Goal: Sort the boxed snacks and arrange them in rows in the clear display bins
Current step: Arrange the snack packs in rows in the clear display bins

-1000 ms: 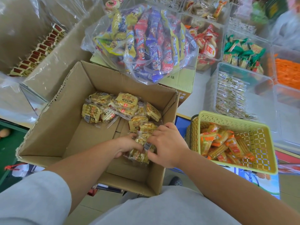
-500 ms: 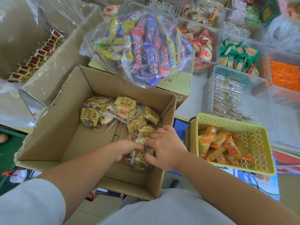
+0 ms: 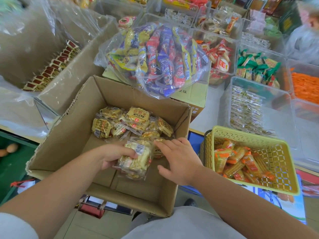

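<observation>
Right hand released; left hand grips crinkly packets.

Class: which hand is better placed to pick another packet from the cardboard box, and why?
Probably the right hand: it is open and empty, close to the loose packets. The left hand is full, gripping a stack of packets.

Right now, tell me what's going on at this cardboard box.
A person has both hands inside the open cardboard box. The left hand grips a bundle of biscuit packs, while the right hand, fingers spread, reaches to another pack beside it. More loose packs lie at the box's far side. Nothing from this box has reached the clear bin behind the yellow basket.
</observation>
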### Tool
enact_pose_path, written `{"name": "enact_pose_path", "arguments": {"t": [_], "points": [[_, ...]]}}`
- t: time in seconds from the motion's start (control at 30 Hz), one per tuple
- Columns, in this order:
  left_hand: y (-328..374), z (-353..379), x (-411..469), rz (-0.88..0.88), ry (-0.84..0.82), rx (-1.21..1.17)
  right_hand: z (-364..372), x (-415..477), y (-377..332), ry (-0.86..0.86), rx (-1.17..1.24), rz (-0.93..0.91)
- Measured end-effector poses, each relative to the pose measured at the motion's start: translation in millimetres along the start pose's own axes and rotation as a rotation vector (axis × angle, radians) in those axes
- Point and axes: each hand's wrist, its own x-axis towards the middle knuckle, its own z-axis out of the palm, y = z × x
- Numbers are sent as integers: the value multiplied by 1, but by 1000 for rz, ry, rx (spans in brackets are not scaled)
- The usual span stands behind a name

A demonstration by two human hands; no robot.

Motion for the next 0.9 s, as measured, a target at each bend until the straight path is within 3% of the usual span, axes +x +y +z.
{"name": "enact_pose_path", "arguments": {"t": [0.13, 0.23, 0.3, 0.43, 0.53, 0.7, 0.9], "points": [[0, -10, -39, 179, 19, -202, -1, 2, 0, -21, -4, 27], [-8, -3, -63, 330, -34, -394, -8, 7, -1, -18, 165, 88], [-14, 7, -72, 397, -119, -574, -17, 10, 1, -51, 409, 120], [-21, 38, -78, 485, -284, -784, -48, 8, 4, -143, 1204, 282], [-16, 62, -86, 577, -522, -857, -62, 0, 8, -117, 1498, 330], [-10, 108, -86, 486, -280, -802, -69, -31, 25, 21, 1533, 335], [11, 193, -75, 528, -156, -833, -70, -87, 105, 219, 1584, 465]]}}
